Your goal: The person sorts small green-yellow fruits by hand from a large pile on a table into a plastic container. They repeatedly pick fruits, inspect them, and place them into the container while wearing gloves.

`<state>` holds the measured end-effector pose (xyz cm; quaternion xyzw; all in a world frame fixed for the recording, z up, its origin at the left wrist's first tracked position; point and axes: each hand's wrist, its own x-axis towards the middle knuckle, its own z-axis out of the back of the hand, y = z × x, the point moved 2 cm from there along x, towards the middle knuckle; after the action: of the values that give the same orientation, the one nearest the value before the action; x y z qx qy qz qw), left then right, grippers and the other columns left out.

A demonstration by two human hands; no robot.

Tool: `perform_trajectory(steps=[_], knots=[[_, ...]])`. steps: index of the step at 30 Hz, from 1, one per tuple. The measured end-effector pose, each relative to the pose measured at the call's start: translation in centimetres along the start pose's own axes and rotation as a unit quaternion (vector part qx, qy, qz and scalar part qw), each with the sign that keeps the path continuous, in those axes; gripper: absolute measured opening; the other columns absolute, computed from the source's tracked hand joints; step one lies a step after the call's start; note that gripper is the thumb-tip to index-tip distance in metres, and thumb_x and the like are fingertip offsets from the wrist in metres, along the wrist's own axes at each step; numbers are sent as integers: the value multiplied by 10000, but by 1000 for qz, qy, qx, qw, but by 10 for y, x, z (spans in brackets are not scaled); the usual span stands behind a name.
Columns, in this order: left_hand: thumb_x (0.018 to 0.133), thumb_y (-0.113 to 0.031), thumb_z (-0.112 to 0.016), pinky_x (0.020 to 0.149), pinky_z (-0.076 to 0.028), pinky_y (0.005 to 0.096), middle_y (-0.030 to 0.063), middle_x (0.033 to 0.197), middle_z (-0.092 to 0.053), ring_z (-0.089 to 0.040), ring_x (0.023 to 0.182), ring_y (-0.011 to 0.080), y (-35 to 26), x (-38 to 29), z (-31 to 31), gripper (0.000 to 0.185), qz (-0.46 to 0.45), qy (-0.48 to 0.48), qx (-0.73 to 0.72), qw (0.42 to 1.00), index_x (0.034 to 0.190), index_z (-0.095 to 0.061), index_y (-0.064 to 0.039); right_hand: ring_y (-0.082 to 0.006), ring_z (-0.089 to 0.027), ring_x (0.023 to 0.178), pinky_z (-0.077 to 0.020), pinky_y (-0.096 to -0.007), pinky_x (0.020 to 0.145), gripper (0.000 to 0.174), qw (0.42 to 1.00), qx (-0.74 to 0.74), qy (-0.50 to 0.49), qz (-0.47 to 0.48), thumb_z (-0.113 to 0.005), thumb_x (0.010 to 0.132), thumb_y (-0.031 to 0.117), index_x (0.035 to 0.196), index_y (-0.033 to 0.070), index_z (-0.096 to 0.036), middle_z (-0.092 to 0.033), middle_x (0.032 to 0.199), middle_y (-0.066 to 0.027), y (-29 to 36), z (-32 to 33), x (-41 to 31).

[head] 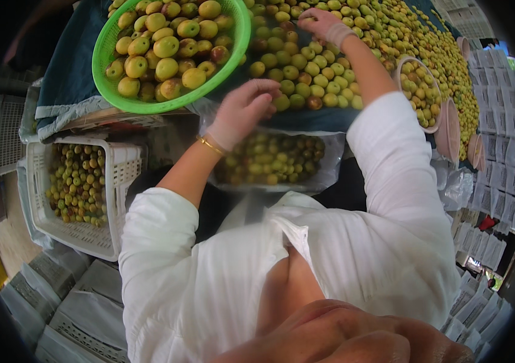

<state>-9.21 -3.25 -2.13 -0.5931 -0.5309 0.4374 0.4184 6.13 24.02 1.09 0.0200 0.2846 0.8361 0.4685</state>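
My left hand [246, 111], in a thin clear glove with a gold bangle at the wrist, is at the near edge of the dark-covered table, beside loose green and brownish jujubes [303, 90]. Its fingers are curled and whatever they hold is hidden. My right hand [320, 25], gloved too, reaches farther over the heap, its fingers bent around a yellow-green jujube. Left of my hands, a bright green plastic basket [171, 107] of larger jujubes stands on the table. Below the table edge, between my forearms, is a plastic-lined container [332, 156] of jujubes.
A white plastic crate [111, 190] partly filled with jujubes stands low at the left. A large heap [402, 31] spreads to the far right, with a pink-rimmed bowl of jujubes [420, 95] and other pink bowls along it. Stacked lined crates [497, 122] stand at the right and lower left.
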Motion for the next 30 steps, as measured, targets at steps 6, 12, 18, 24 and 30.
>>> perform_trajectory(steps=[6,12,18,24,30], knots=[[1016,-452,-454,904,-569,436,197,1291,-555,-615,1124,330,8,7,-9,587,128,6,-348,929,1413,-415,-22,-145,-672,829,-560,-251,624,460,900,400,131,113,-529,1007,419,1309,76,-570,-639,1058,-75,55,-39,-92],[1025,-425,-434,931,-561,444,203,1270,-561,-598,1149,373,18,6,-7,584,93,61,-440,891,1418,-398,5,-192,-677,886,-585,-299,740,454,809,566,152,52,-557,1001,372,1325,54,-557,-644,1117,-96,82,-68,-124],[1033,-403,-421,932,-560,431,224,1303,-546,-600,1151,370,17,3,-6,574,73,55,-436,895,1428,-380,11,-223,-643,1044,-566,-356,899,447,729,670,139,35,-570,998,285,1357,24,-514,-634,1167,-113,67,-83,-119],[1043,-361,-408,916,-569,434,228,1285,-554,-611,1135,384,14,1,-8,511,93,43,-434,895,1392,-415,12,-235,-633,1069,-552,-366,937,512,741,654,127,86,-624,964,214,1408,26,-450,-615,1198,-108,67,-86,-128],[1038,-342,-429,920,-568,442,212,1237,-585,-618,1123,376,12,-4,-4,486,78,50,-441,893,1373,-449,9,-239,-654,995,-590,-372,814,499,704,692,144,67,-625,963,215,1401,44,-459,-626,1185,-115,76,-81,-130]])
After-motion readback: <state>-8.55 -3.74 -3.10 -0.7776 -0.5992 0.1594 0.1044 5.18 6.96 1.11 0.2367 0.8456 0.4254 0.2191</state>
